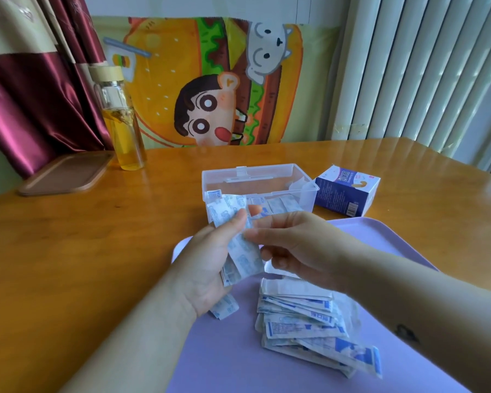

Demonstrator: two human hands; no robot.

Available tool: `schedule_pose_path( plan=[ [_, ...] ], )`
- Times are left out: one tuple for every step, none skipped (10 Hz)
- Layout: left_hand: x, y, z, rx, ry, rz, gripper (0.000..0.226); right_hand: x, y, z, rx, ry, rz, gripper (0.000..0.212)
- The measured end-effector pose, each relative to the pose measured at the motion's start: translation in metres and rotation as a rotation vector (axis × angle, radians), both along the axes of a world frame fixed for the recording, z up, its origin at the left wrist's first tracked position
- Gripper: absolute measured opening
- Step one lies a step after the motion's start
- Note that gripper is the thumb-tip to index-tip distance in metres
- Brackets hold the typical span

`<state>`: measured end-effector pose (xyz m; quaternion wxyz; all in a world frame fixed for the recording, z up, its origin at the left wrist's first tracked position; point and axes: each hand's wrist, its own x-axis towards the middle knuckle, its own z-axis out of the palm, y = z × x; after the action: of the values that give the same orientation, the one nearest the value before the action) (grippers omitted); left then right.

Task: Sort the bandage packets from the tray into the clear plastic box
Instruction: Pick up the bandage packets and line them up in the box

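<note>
Item 1. Sheaf of white-and-blue paper bandage packets (243, 258), several fanned together and held above the far left corner of the tray. The long axis runs from the near end up and away. The far ends lean toward the box and overlap its near wall in this view.

Item 2. Left hand (207, 265), fingers curled round the sheaf from the left, thumb pressed on its upper part.

Item 3. Right hand (295, 245), reaching in from the right with fingers bent. Forefinger and thumb appear to pinch the top packet at the sheaf's right edge. The grip is partly hidden.

Item 4. Clear rectangular plastic box (260, 173), lid open, straight beyond both hands. A row of packets stands on end inside along its near wall. The move to come runs forward, away from the person, and the left hand is slightly nearer the box's left end.

Item 5. Loose heap of flat bandage packets (309, 324) on the tray, below the right wrist. One stray packet (224, 309) lies beneath the left hand. By this count the sorting is partway through.

Item 6. Lilac plastic tray (224, 358), nearest the person.

Item 7. Blue-and-white cardboard carton (347, 194), just right of the box.

Item 8. Glass bottle with pale wooden cap (122, 120), part full of yellow liquid, far left, beside a brown wooden board (65, 174).

Item 9. Varnished wooden table (82, 236), bearing everything above.
</note>
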<state>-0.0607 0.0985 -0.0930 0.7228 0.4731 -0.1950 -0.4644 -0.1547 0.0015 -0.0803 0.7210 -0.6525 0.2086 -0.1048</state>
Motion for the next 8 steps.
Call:
schedule_pose_path(
  plan=[
    [0.008, -0.004, -0.007, 0.003, 0.004, 0.018, 0.019, -0.003, -0.017, 0.005, -0.464, 0.090, -0.065, 0.011],
    [0.016, -0.007, -0.011, 0.036, 0.093, 0.119, 0.023, -0.011, -0.041, 0.004, -1.193, 0.330, 0.003, 0.013],
    [0.020, -0.006, -0.007, 0.063, 0.215, 0.193, 0.018, -0.019, -0.045, -0.003, -1.234, 0.579, 0.253, 0.030],
    [0.020, -0.006, -0.005, 0.069, 0.201, 0.203, 0.016, -0.019, -0.041, -0.010, -1.323, 0.572, 0.226, 0.031],
    [0.020, -0.005, -0.006, 0.088, 0.192, 0.206, 0.016, -0.017, -0.042, -0.012, -1.371, 0.509, 0.139, 0.023],
    [0.022, -0.005, -0.009, 0.106, 0.207, 0.222, 0.016, -0.016, -0.049, -0.009, -1.301, 0.481, 0.043, 0.017],
    [0.023, -0.006, -0.012, 0.055, 0.323, 0.235, 0.015, -0.017, -0.054, -0.006, -1.119, 0.436, -0.010, 0.008],
    [0.023, -0.008, -0.013, 0.014, 0.376, 0.229, 0.012, -0.015, -0.051, -0.008, -0.827, 0.390, -0.059, 0.015]
  ],
)
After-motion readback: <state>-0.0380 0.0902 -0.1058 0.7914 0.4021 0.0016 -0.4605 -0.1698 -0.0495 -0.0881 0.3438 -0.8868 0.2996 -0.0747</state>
